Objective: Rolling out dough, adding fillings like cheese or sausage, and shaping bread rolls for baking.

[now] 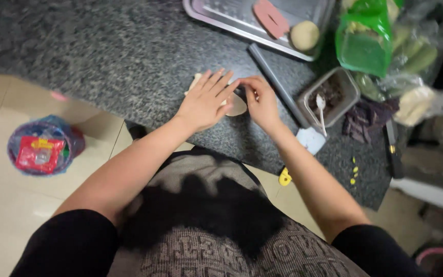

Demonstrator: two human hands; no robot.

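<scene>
Left hand (203,102) lies flat, fingers spread and released, pressing down on a pale sheet of dough (234,104) that rests on the dark speckled counter (103,56), close to its front edge. Right hand (260,100) curls its fingers at the dough's other side, pinching or folding its rim; how firm that pinch is cannot be told, since the knuckles hide the fingertips. Because the dough sits so near the counter's edge, a hard push from the flat palm could slide it toward the drop to the tiled floor (6,220). It looks thin, so a strong pull at the rim could tear it or stretch it out of shape, and it may stick to the bare stone. Just beside the right wrist stands a metal tin (348,84) with a white spoon (321,105) leaning in it; a careless elbow could tip it. A dark rod (278,84) lies between tin and hands, and a steel tray (221,15) sits farther back.
</scene>
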